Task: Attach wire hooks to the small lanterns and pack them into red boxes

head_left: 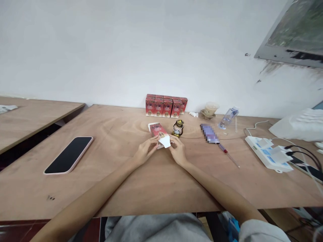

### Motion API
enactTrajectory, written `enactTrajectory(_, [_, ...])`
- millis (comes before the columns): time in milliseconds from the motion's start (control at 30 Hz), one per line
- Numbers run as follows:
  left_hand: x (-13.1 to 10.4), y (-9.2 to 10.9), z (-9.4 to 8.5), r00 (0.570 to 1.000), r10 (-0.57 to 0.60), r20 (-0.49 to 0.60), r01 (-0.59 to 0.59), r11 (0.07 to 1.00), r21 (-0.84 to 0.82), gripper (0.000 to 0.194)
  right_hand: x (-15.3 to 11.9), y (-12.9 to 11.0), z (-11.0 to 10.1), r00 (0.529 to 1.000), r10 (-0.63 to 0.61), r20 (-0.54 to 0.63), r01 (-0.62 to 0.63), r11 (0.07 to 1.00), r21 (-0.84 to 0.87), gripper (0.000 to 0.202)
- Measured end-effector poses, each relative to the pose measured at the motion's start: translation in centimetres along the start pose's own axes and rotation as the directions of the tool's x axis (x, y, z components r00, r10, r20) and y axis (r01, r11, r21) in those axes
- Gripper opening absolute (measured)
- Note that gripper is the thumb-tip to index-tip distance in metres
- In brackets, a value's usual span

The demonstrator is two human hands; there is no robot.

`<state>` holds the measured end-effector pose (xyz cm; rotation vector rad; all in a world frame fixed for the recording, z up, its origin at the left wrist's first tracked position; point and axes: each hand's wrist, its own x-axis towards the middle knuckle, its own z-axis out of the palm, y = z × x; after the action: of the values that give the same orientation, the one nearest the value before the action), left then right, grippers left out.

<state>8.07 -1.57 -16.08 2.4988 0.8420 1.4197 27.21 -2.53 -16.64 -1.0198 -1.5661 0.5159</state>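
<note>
A small red cardboard box (157, 129) lies tilted on the table between my hands, with white flaps out at its near and far ends. My left hand (145, 150) grips the box's near left side, thumb and fingers closed on it. On the other side, my right hand (178, 150) has its fingers closed at the white near flap. Just beyond my right hand a small brass-coloured lantern (178, 128) with a clear middle stands upright. Several matching red boxes (163, 107) stand upright in rows against the wall.
A black-screened phone (69, 155) lies at left. Toward the right are a blurred purple item (210, 133), a thin screwdriver-like tool (228, 154), a plastic bottle (228, 117), a drink cup (211, 109), a crumpled tissue (193, 114) and a power strip (267, 156) with chargers and cables.
</note>
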Motion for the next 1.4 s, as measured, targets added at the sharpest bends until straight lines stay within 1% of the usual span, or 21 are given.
enactTrajectory(67, [0.2, 0.3, -0.1, 0.999, 0.052, 0.013, -0.051, 0.999, -0.009, 0.017, 0.0, 0.4, -0.1, 0.999, -0.001, -0.038, 0.001, 1.000, 0.005, 0.026])
enactTrajectory(133, [0.4, 0.5, -0.2, 0.998, 0.066, 0.013, -0.066, 0.998, -0.004, 0.020, 0.0, 0.5, -0.2, 0.999, -0.020, -0.047, 0.020, 1.000, 0.017, 0.026])
enactTrajectory(233, [0.7, 0.8, -0.3, 0.999, 0.033, -0.012, -0.032, 0.998, 0.049, 0.021, 0.1, 0.4, -0.2, 0.998, -0.062, -0.010, 0.062, 0.996, 0.059, 0.026])
enactTrajectory(300, [0.7, 0.8, -0.4, 1.000, -0.008, -0.012, 0.009, 0.996, 0.086, 0.027, 0.1, 0.2, -0.1, 0.995, -0.094, 0.018, 0.093, 0.994, 0.063, 0.027])
enactTrajectory(367, [0.7, 0.8, -0.4, 0.999, -0.051, 0.015, 0.049, 0.993, 0.106, 0.032, 0.0, -0.2, -0.2, 0.991, -0.130, 0.043, 0.128, 0.991, 0.043, 0.027])
enactTrajectory(433, [0.7, 0.8, -0.5, 0.996, -0.080, 0.034, 0.076, 0.992, 0.105, 0.032, -0.1, -0.7, -0.3, 0.983, -0.173, 0.067, 0.173, 0.985, 0.007, 0.026])
enactTrajectory(567, [0.7, 0.9, -0.9, 0.996, -0.073, 0.044, 0.069, 0.995, 0.075, 0.029, -0.5, -1.4, -0.7, 0.965, -0.243, 0.095, 0.249, 0.967, -0.060, 0.027])
enactTrajectory(700, [0.8, 1.1, -1.3, 0.997, -0.053, 0.063, 0.048, 0.995, 0.087, 0.031, -0.5, -1.2, -0.9, 0.960, -0.247, 0.128, 0.248, 0.969, 0.015, 0.031])
enactTrajectory(800, [0.9, 1.1, -1.3, 0.997, -0.052, 0.063, 0.045, 0.993, 0.106, 0.032, -0.3, -0.8, -0.9, 0.960, -0.248, 0.131, 0.238, 0.967, 0.086, 0.040])
enactTrajectory(900, [0.8, 1.0, -1.4, 0.999, -0.038, 0.035, 0.034, 0.993, 0.115, 0.031, -0.2, -0.6, -0.9, 0.952, -0.264, 0.155, 0.251, 0.963, 0.098, 0.049])
enactTrajectory(1000, [0.8, 0.9, -1.5, 1.000, -0.008, 0.015, 0.007, 0.995, 0.098, 0.032, -0.3, -0.9, -0.8, 0.944, -0.289, 0.157, 0.276, 0.956, 0.098, 0.043])
enactTrajectory(1100, [0.7, 0.9, -1.6, 1.000, 0.020, 0.019, -0.021, 0.997, 0.070, 0.032, -0.3, -1.1, -0.7, 0.954, -0.271, 0.130, 0.259, 0.960, 0.102, 0.029])
enactTrajectory(1233, [0.5, 0.8, -1.5, 0.998, 0.038, 0.057, -0.044, 0.992, 0.117, 0.033, -0.3, -0.8, -0.5, 0.985, -0.152, 0.084, 0.142, 0.983, 0.115, 0.014])
enactTrajectory(1267, [0.4, 0.7, -1.4, 0.997, 0.048, 0.066, -0.056, 0.990, 0.130, 0.033, -0.3, -0.7, -0.4, 0.990, -0.118, 0.072, 0.109, 0.986, 0.123, 0.013])
enactTrajectory(1333, [0.3, 0.6, -1.2, 0.995, 0.070, 0.069, -0.080, 0.987, 0.143, 0.031, -0.3, -0.6, -0.3, 0.995, -0.074, 0.061, 0.066, 0.989, 0.129, 0.017])
enactTrajectory(1400, [0.3, 0.4, -0.9, 0.997, 0.072, 0.038, -0.077, 0.988, 0.136, 0.028, -0.3, -0.8, -0.3, 0.993, -0.088, 0.083, 0.077, 0.990, 0.118, 0.018])
